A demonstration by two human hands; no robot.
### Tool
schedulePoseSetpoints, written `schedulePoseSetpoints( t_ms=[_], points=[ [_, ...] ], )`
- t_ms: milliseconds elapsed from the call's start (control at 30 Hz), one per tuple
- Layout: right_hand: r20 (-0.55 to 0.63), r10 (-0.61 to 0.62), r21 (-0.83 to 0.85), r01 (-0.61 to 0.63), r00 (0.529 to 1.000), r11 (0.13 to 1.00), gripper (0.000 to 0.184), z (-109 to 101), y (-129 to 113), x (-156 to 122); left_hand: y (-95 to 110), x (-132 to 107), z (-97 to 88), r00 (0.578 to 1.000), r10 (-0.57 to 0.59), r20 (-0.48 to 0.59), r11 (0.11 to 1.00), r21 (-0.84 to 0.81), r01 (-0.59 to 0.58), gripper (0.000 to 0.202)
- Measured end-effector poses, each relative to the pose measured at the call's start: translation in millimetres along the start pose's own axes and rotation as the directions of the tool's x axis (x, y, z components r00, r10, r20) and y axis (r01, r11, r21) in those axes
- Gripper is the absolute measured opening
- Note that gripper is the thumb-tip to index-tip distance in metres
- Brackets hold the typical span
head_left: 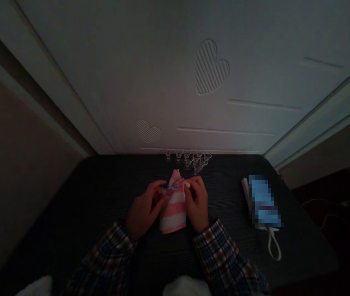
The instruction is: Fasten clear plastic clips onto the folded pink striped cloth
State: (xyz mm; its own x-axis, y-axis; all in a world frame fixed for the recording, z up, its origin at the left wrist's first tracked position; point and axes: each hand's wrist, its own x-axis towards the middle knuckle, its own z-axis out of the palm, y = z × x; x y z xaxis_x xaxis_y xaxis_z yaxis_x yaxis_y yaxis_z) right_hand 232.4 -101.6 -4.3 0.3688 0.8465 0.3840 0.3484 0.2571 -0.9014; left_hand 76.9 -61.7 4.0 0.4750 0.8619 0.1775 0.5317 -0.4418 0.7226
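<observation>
Between my hands, a small clear stemmed glass (pixel 172 186) lies on its side in front of a pink and white striped cloth (pixel 174 209). My left hand (pixel 148 206) pinches the foot end of the glass between thumb and fingers. My right hand (pixel 197 200) is closed on the cloth's upper right edge, close to the other end of the glass. The lower part of the cloth hangs down between both wrists. Dim light blurs where the fingertips touch the glass.
Several small clear stemmed glasses (pixel 196 159) stand in a cluster at the back of the dark table (pixel 110 181), against a white panel (pixel 169 74) with heart reliefs. At the right lies a blurred-out phone (pixel 264 201) with a white strap (pixel 274 246).
</observation>
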Motion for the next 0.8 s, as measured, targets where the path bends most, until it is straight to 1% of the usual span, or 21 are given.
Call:
schedulePoseSetpoints(
  t_ms=[167,233,333,433,567,633,700,767,800],
  points=[
    [-0.024,0.003,-0.004,-0.003,1.0,1.0,0.017,1,0,1,-3,0,8.9,0.997,-0.028,-0.067,0.997,-0.076,0.023,0.04],
    [-0.021,0.004,-0.004,-0.005,1.0,1.0,0.017,1,0,1,-3,1,9.9,0.996,-0.039,-0.077,0.997,-0.074,0.033,0.038],
    [-0.016,0.01,0.002,-0.01,1.0,1.0,0.016,1,-2,1,-2,2,9.1,0.995,-0.055,-0.089,0.998,-0.045,0.052,0.032],
    [-0.011,0.016,0.011,-0.016,1.0,1.0,0.015,1,-3,1,-1,3,6.8,0.991,-0.058,-0.121,0.998,-0.044,0.053,0.032],
    [0.011,0.025,0.012,-0.025,1.0,1.0,0.013,3,-3,0,-1,5,1.8,0.993,-0.043,-0.11,0.998,-0.042,0.038,0.029],
    [0.024,0.012,0.012,-0.012,1.0,1.0,0.013,3,-3,-1,-1,6,-0.4,0.993,-0.048,-0.112,0.996,-0.076,0.039,0.03],
    [0.024,0.003,0.011,-0.003,1.0,1.0,0.013,3,-3,-1,-2,6,-1.2,0.991,-0.075,-0.111,0.985,-0.16,0.057,0.029],
    [0.012,0.016,0.013,-0.016,1.0,1.0,0.012,3,-1,0,-1,7,-0.4,0.989,-0.1,-0.104,0.969,-0.235,0.073,0.03],
    [0.002,0.028,0.017,-0.028,1.0,0.999,0.012,3,0,0,-1,7,0.5,0.99,-0.101,-0.102,0.966,-0.247,0.073,0.032]
  ],
)
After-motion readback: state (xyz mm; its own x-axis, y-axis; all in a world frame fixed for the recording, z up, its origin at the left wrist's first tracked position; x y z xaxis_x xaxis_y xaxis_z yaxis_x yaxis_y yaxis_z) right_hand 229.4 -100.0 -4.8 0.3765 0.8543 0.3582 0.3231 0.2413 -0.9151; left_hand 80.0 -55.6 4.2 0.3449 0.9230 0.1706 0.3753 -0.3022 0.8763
